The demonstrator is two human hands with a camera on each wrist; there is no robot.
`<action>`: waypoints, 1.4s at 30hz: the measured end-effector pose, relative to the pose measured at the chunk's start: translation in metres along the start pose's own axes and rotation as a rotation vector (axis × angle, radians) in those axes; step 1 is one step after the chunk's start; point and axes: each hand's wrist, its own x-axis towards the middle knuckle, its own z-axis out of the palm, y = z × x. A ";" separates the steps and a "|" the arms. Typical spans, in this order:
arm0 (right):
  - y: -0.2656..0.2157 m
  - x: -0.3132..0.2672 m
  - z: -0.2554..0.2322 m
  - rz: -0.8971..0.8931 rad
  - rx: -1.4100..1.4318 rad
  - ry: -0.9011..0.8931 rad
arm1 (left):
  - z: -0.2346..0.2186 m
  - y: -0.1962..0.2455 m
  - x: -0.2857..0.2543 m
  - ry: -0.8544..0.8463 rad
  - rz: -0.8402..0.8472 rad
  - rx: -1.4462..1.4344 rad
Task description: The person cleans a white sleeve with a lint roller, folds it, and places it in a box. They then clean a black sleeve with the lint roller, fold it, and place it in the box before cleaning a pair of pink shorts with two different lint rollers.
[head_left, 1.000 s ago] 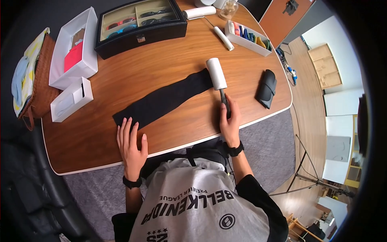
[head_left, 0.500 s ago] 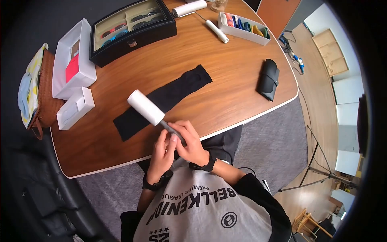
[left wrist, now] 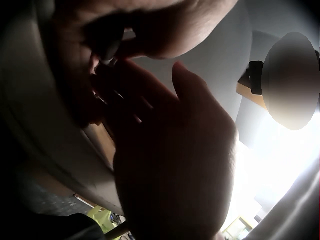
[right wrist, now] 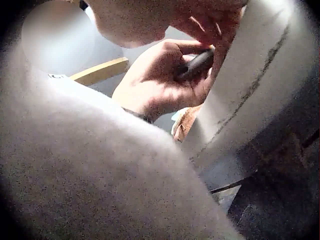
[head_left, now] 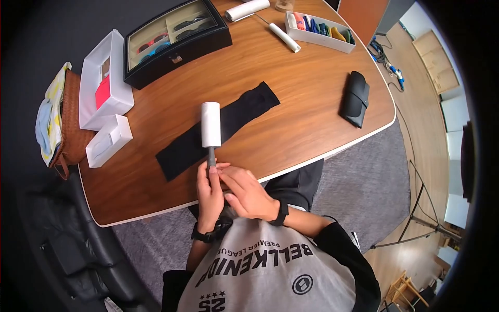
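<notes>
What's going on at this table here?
A person holds a lint roller by its grey handle in the left hand, while the fingers of the right hand reach against that hand. A long black cloth lies on the wooden table, partly behind the roller in the head view. Whether the roller touches the cloth, I can't tell.

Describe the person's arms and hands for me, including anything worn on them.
The left hand and right hand are ungloved. A black band goes round each wrist: left band, right band. The left sleeve and right sleeve are black and short, leaving much of the forearms bare.
</notes>
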 end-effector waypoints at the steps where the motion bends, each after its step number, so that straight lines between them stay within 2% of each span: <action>1: 0.001 0.004 -0.006 -0.018 -0.034 0.007 | 0.000 -0.004 0.000 0.018 0.025 0.084; 2: 0.001 0.007 -0.014 0.033 -0.116 0.013 | -0.002 -0.015 0.000 0.010 0.006 0.101; 3: 0.010 0.011 -0.020 0.043 -0.150 0.082 | 0.008 0.006 -0.003 0.005 -0.104 -0.148; 6: 0.032 0.032 -0.048 0.101 -0.311 0.111 | 0.007 0.012 -0.007 -0.049 -0.103 -0.126; 8: 0.043 0.041 -0.062 0.141 -0.525 0.138 | 0.008 0.014 -0.009 -0.097 -0.106 -0.043; 12: 0.061 0.035 -0.056 0.181 -0.738 0.063 | 0.012 0.012 -0.011 -0.123 -0.072 0.073; 15: 0.058 0.030 -0.053 0.196 -0.782 0.068 | 0.010 0.003 -0.012 -0.105 0.022 0.157; 22: 0.040 0.010 -0.054 0.283 -0.856 0.087 | 0.002 0.002 -0.016 -0.068 0.062 0.273; 24: 0.039 0.007 -0.054 0.297 -0.859 0.073 | 0.003 0.007 -0.019 -0.055 0.141 0.355; 27: 0.038 0.007 -0.055 0.288 -0.795 0.124 | 0.007 0.019 -0.022 -0.098 0.059 0.374; 30: 0.038 0.011 -0.057 0.264 -0.813 0.116 | 0.008 0.015 -0.020 -0.096 0.137 0.431; 34: 0.044 0.011 -0.056 0.293 -0.820 0.073 | 0.001 0.019 -0.022 -0.054 0.129 0.522; 37: 0.044 0.013 -0.056 0.301 -0.846 0.044 | -0.014 0.017 -0.028 0.015 0.123 0.648; 40: 0.044 0.013 -0.056 0.298 -0.855 0.045 | -0.034 0.012 -0.039 0.170 0.049 0.697; 42: 0.044 0.013 -0.056 0.296 -0.853 0.051 | -0.055 0.009 -0.045 0.211 -0.042 0.692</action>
